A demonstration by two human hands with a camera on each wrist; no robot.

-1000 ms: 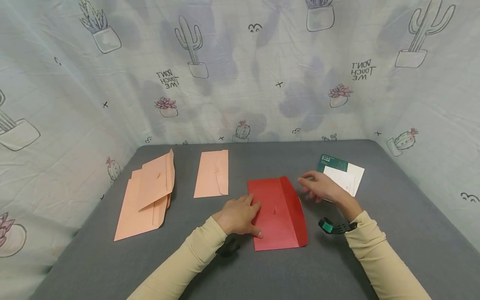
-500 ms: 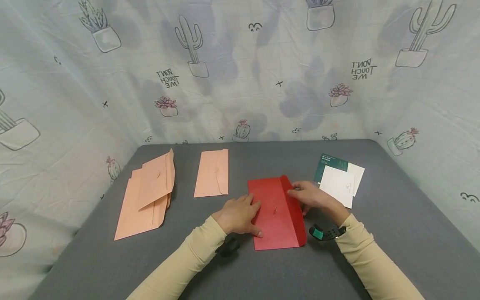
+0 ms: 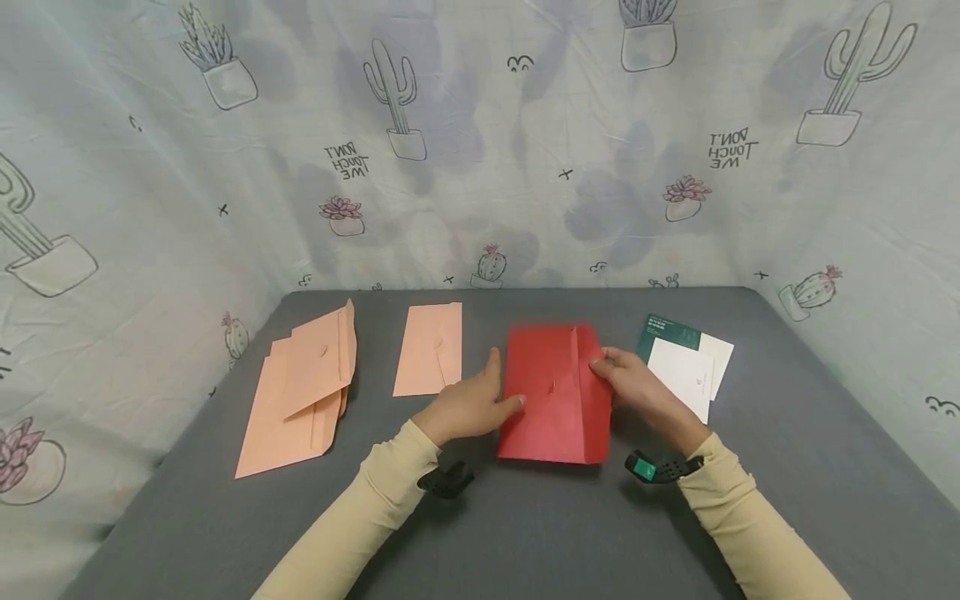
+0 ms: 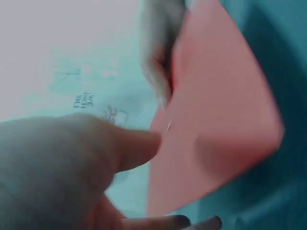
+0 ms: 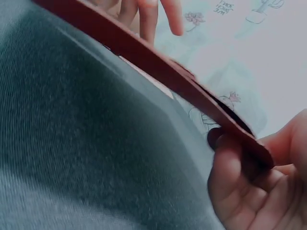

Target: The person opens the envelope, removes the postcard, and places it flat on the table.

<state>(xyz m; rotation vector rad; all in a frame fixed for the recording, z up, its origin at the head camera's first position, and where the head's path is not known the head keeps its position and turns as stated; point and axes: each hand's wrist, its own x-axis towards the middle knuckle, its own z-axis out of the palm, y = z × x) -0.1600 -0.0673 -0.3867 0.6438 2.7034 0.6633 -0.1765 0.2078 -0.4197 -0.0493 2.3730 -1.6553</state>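
Note:
A red envelope [image 3: 543,400] with a small slit in its face is lifted off the grey table, its flap side to the right. My right hand [image 3: 637,385] pinches that flap edge, thumb on top and fingers curled beneath; the right wrist view shows the envelope [image 5: 158,72] nearly edge-on in this grip. At the left edge my left hand [image 3: 468,404] is spread, thumb overlapping the envelope in the head view and fingers straight. In the left wrist view the thumb of the left hand [image 4: 62,163] points across the envelope's face [image 4: 216,105].
Several peach envelopes [image 3: 288,408] lie overlapping at the left of the grey table [image 3: 540,533]. Another peach envelope [image 3: 429,346] lies near the back middle. White and green cards [image 3: 678,362] lie behind my right hand. A cactus-print curtain [image 3: 450,167] surrounds the table.
My right hand has moved left from beside the cards and taken hold of the red envelope's flap edge. The envelope has risen from the table. My left hand has come off its flat press.

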